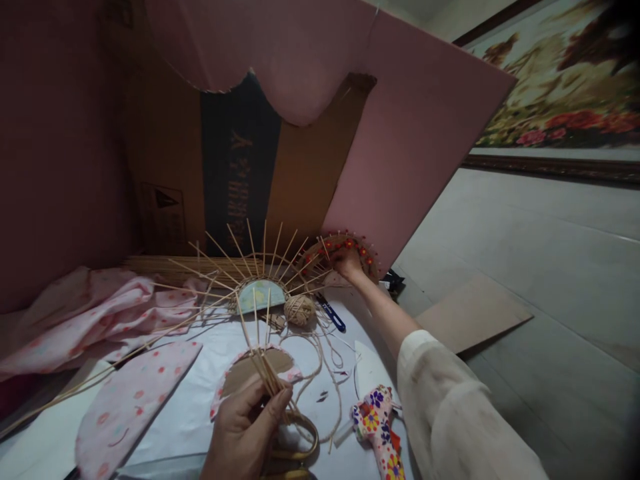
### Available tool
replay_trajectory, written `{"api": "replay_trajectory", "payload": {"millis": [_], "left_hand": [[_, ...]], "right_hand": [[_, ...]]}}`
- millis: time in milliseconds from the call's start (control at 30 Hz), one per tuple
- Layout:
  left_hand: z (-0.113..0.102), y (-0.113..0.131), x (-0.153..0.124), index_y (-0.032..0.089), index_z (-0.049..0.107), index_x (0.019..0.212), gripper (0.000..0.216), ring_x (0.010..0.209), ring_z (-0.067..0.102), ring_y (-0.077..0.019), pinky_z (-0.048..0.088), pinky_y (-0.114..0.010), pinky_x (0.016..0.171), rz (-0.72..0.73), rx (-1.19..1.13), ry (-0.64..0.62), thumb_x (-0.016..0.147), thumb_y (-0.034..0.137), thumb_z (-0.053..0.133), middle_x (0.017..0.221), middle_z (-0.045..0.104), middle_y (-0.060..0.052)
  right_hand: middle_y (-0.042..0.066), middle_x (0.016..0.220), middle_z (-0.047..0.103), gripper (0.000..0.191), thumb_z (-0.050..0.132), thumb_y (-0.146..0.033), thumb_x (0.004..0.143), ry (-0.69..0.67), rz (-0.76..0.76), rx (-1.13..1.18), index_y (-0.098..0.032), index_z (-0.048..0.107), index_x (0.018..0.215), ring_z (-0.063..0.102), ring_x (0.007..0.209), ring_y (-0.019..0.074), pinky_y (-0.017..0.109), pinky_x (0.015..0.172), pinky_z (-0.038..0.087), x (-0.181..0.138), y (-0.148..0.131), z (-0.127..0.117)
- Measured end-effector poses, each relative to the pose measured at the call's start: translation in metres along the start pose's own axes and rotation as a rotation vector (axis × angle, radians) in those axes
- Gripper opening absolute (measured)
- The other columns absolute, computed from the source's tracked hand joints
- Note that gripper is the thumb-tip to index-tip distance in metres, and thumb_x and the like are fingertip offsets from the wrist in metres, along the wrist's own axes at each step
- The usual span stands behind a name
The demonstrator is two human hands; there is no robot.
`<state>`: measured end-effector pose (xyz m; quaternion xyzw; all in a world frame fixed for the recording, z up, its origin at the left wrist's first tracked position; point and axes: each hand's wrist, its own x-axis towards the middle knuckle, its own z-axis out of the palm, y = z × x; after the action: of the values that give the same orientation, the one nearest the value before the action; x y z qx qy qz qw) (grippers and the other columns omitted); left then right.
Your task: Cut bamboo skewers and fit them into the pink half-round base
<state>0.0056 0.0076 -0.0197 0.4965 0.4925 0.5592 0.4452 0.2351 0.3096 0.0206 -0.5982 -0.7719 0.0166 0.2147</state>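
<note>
My left hand (245, 427) is closed round a bundle of thin bamboo sticks (265, 373), held over a fabric-edged cardboard half-disc (240, 372). My right hand (347, 262) reaches far forward and grips a woven fan-shaped piece with red beads (363, 250) near the pink board. Between the hands stands a half-disc with sticks fanning out like rays (260, 293), and a ball of jute twine (299, 310) lies beside it, its loose cord trailing toward my left hand.
A flower-patterned glue gun (375, 423) lies at the lower right. Pink floral cloth (95, 313) is heaped at left, with a fabric-covered half-disc (130, 400) below it. A blue pen (333, 315), a pink board (420, 133) and a cardboard box (235, 173) stand behind.
</note>
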Motion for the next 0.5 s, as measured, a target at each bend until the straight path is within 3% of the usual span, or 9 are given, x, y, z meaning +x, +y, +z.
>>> {"api": "replay_trajectory", "payload": {"millis": [333,500], "left_hand": [[-0.0004,0.0000,0.0020,0.021,0.075,0.085,0.025,0.088,0.060,-0.0246,0.050,-0.028,0.073,-0.014,0.006,-0.028,0.073,0.040,0.064,0.084,0.069,-0.007],[-0.0001,-0.0059,0.0017,0.020,0.076,0.084,0.025,0.081,0.062,-0.0229,0.052,-0.029,0.071,-0.041,-0.017,-0.025,0.071,0.040,0.066,0.084,0.070,-0.007]], "right_hand": [[0.008,0.116,0.056,0.028,0.054,-0.030,0.090,-0.040,0.029,-0.006,-0.016,0.055,0.114,0.059,0.095,0.0197,0.038,0.079,0.051,0.0035,-0.0003,0.0017],[0.008,0.117,0.056,0.029,0.054,-0.030,0.090,-0.035,0.020,0.002,-0.016,0.055,0.115,0.059,0.096,0.0199,0.038,0.079,0.051,0.0044,-0.0008,0.0029]]}}
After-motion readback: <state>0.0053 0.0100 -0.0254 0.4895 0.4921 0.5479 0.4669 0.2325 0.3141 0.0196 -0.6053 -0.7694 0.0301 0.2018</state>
